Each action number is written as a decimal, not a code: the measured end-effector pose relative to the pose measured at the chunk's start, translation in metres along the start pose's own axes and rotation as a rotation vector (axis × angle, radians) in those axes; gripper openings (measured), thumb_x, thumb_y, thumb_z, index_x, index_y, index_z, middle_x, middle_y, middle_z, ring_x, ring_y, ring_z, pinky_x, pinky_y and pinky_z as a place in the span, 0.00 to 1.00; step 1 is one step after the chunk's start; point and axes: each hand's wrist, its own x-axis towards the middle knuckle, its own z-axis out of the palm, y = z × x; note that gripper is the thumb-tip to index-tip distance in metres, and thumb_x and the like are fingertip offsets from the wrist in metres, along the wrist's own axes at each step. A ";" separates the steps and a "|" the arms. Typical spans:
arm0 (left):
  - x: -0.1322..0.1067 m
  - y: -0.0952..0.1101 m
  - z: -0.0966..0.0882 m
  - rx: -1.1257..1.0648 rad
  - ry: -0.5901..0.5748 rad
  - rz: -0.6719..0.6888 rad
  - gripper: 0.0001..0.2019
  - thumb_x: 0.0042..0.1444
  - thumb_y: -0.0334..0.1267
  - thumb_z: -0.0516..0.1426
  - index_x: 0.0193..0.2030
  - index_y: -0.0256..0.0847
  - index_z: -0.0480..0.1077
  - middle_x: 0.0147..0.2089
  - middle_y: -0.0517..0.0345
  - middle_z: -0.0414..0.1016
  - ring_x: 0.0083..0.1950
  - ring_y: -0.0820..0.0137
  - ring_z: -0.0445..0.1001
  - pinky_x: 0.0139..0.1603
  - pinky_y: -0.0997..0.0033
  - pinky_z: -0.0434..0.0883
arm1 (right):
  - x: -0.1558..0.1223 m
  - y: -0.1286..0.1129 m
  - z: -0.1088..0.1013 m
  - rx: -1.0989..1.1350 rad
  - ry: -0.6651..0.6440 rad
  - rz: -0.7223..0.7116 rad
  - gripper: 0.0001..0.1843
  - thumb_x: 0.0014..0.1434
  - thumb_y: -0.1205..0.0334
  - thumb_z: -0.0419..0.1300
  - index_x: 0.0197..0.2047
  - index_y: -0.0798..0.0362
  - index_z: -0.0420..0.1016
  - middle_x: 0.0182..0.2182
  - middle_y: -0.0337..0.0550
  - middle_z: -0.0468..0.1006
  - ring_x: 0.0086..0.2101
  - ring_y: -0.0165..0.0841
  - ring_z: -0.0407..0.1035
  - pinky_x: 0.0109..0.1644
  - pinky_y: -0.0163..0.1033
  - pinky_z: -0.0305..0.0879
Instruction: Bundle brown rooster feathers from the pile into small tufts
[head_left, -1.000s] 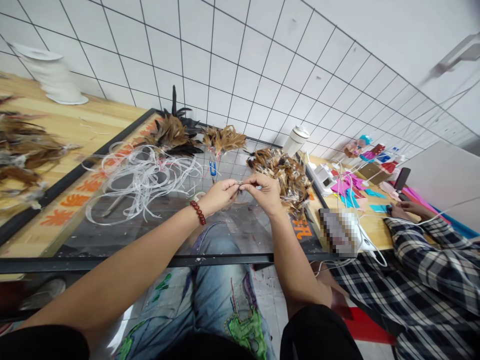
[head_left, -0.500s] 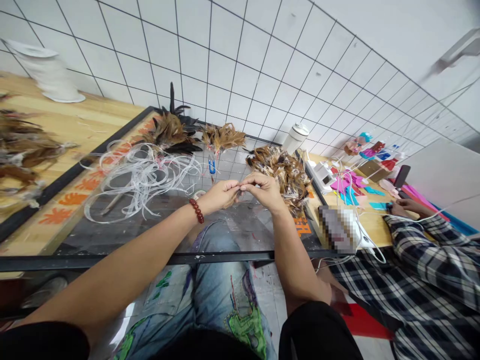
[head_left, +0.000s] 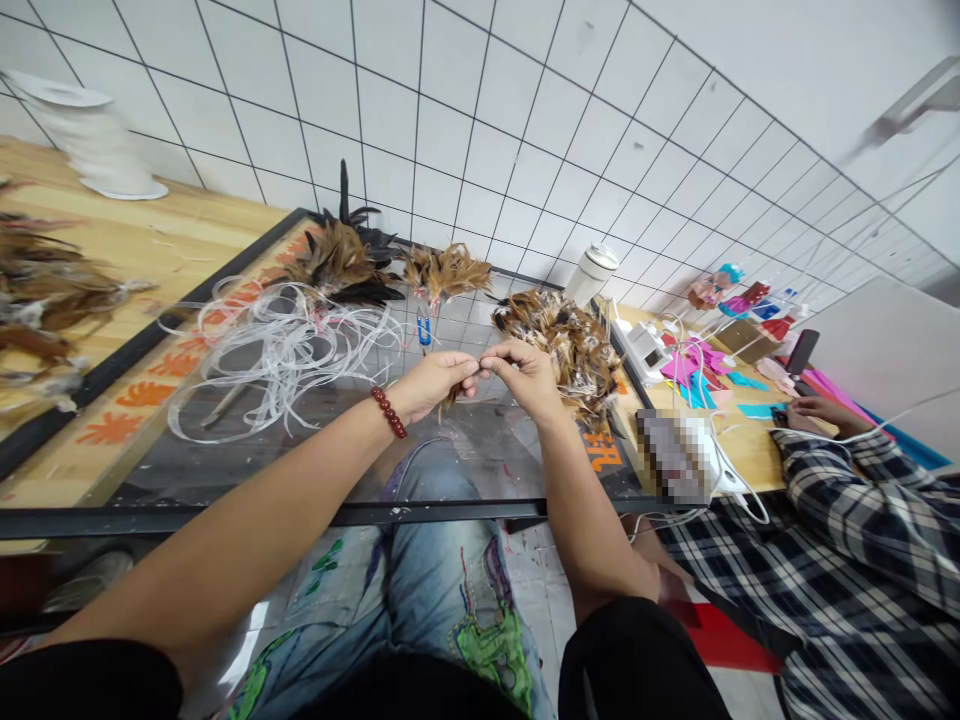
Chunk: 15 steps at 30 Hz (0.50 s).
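Note:
My left hand [head_left: 442,382], with a red bead bracelet [head_left: 388,412] at its wrist, is closed on a small brown feather [head_left: 448,403] that pokes out below the fingers. My right hand [head_left: 529,378] pinches at the same spot, its fingertips meeting the left ones; what sits between them is too small to make out. Loops of clear white strip [head_left: 277,360] lie left of my hands. Beyond them are a brown feather bunch [head_left: 448,270] and blue-handled snips [head_left: 424,330]. A pile of brown feathers [head_left: 566,340] lies just right of my right hand.
A dark-feathered bunch [head_left: 341,255] stands near the wall, and a white spool [head_left: 94,140] at far left. More feathers [head_left: 45,290] lie left. A white bottle [head_left: 592,272] and power strip [head_left: 646,350] stand right. A co-worker's hand [head_left: 814,412] is at a side table.
My fingertips stay together while my hands turn slightly. The brown feather now shows more below my left fingers. The view has shifted a little.

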 end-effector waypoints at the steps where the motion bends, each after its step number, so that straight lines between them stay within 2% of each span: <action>1: 0.001 0.000 0.000 0.004 0.024 0.006 0.08 0.53 0.35 0.59 0.26 0.34 0.71 0.21 0.61 0.64 0.23 0.78 0.65 0.28 0.78 0.64 | 0.001 0.003 0.000 0.054 0.022 0.048 0.07 0.52 0.57 0.63 0.31 0.51 0.78 0.26 0.38 0.76 0.30 0.29 0.68 0.39 0.36 0.65; 5: 0.004 -0.002 0.000 0.031 0.149 0.033 0.10 0.56 0.31 0.53 0.24 0.34 0.70 0.18 0.62 0.60 0.21 0.78 0.63 0.25 0.80 0.60 | 0.006 0.014 -0.006 0.159 0.199 0.199 0.14 0.49 0.54 0.64 0.39 0.50 0.78 0.28 0.37 0.75 0.25 0.26 0.64 0.32 0.34 0.63; 7: 0.005 -0.001 0.000 0.019 0.196 0.027 0.12 0.57 0.29 0.52 0.24 0.34 0.69 0.18 0.62 0.60 0.20 0.78 0.63 0.24 0.80 0.60 | 0.007 0.017 -0.010 0.108 0.241 0.225 0.13 0.49 0.53 0.63 0.35 0.52 0.78 0.26 0.37 0.75 0.24 0.26 0.62 0.31 0.34 0.61; 8: 0.006 -0.001 0.000 0.008 0.223 0.019 0.12 0.57 0.29 0.51 0.24 0.34 0.69 0.18 0.63 0.60 0.20 0.79 0.63 0.24 0.80 0.60 | 0.006 0.017 -0.011 0.075 0.216 0.232 0.12 0.49 0.53 0.64 0.33 0.53 0.78 0.25 0.37 0.75 0.24 0.26 0.62 0.31 0.34 0.61; 10: 0.007 0.002 0.000 -0.013 0.301 0.024 0.12 0.57 0.29 0.51 0.24 0.34 0.68 0.18 0.63 0.60 0.20 0.79 0.63 0.23 0.80 0.61 | 0.004 0.016 -0.012 0.009 0.082 0.252 0.12 0.47 0.54 0.65 0.30 0.54 0.78 0.24 0.38 0.75 0.25 0.27 0.63 0.31 0.34 0.60; 13: 0.009 0.006 -0.003 -0.045 0.463 0.089 0.12 0.58 0.29 0.50 0.25 0.35 0.67 0.18 0.64 0.60 0.19 0.79 0.64 0.22 0.81 0.61 | -0.001 0.013 -0.007 -0.078 -0.204 0.281 0.11 0.44 0.58 0.68 0.29 0.56 0.78 0.25 0.38 0.75 0.26 0.27 0.64 0.32 0.34 0.60; 15: 0.010 0.008 -0.005 -0.078 0.551 0.132 0.12 0.58 0.29 0.49 0.25 0.36 0.65 0.19 0.65 0.59 0.19 0.80 0.63 0.22 0.82 0.61 | -0.004 0.013 -0.002 -0.157 -0.369 0.244 0.09 0.44 0.61 0.68 0.30 0.56 0.79 0.26 0.38 0.75 0.26 0.27 0.64 0.32 0.33 0.60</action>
